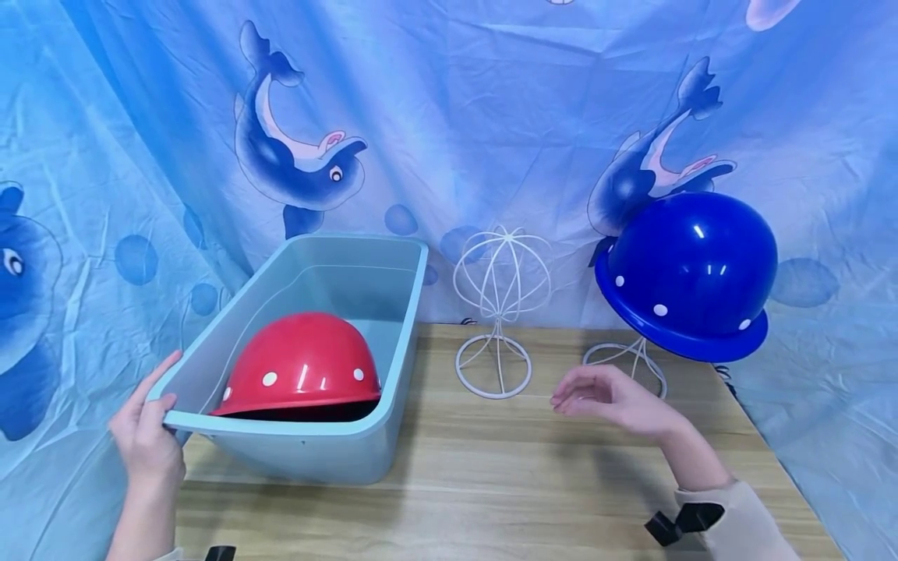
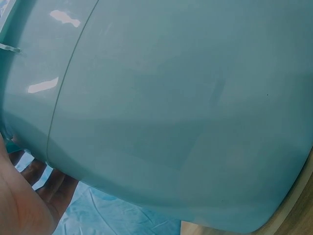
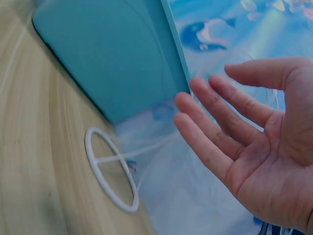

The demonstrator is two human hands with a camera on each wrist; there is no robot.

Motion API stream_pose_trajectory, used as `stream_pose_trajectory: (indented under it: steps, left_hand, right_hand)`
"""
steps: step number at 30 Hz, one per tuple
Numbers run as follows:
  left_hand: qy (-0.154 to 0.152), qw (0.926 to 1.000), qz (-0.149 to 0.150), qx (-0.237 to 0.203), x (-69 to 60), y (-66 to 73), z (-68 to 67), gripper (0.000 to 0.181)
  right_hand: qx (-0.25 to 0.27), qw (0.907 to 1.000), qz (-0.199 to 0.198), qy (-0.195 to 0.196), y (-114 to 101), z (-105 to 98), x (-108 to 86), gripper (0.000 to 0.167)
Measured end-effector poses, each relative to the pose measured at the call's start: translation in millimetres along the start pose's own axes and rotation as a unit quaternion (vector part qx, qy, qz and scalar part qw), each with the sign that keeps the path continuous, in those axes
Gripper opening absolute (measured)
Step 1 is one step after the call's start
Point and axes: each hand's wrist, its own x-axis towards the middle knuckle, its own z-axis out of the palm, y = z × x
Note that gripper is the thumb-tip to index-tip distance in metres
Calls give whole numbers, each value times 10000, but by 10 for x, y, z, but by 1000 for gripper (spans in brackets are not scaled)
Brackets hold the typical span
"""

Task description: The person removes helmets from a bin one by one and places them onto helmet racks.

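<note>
Your L hand (image 1: 147, 436) pinches the blue-grey bin (image 1: 323, 453) at its near-L rim corner. R hand (image 1: 617, 401): fingers relaxed, slightly spread, thumb apart; hovers above counter (image 1: 491, 475), fingertips pointing L, near tilted blue helmet (image 1: 698, 269). Red helmet (image 1: 305, 362) sits in bin; white wire stand (image 1: 499, 318) btwn bin & blue helmet.

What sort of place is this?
Probably a makeshift tabletop demo booth: dolphin-print fabric hangs behind and on both sides of a wood-grain table, with white wire stands on it.
</note>
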Motion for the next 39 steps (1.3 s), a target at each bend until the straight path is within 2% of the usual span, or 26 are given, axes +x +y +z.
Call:
stream_pose_trajectory:
  steps: [5, 13, 19, 23, 26, 28, 34, 39]
  left_hand:
    - [-47, 10000, -79, -34, -1, -8, -7, 46]
    - [31, 10000, -25, -44, 17, 7, -8, 46]
    - [9, 9999, -95, -103, 9, 15, -26, 46]
    - [79, 9998, -36, -193, 3, 27, -39, 45]
    - [84, 9995, -3, -289, 5, 27, -38, 45]
    - [44, 9995, 2, -306, 6, 21, -30, 45]
    - [-86, 9998, 73, -178, 3, 0, -1, 45]
    - [-68, 9998, 23, -172, -5, -4, -16, 46]
  right_hand:
    - [-598, 9981, 59, -121, -139, 92, 193, 19]
    - [-1089, 9936, -207, -229, -404, 300, 598, 14]
    - [-1168, 9900, -745, -277, -554, 484, 941, 14]
    - [-1303, 9844, -1171, 178, -627, 665, 1238, 12]
    - [-1734, 9724, -1475, 506, -691, 821, 1457, 10]
    - [-2101, 9617, -1664, 579, -738, 918, 1578, 10]
    - [-2868, 9309, -2251, 237, -813, 1176, 1864, 12]
    - [-3545, 9097, -2155, -186, -894, 1393, 2061, 18]
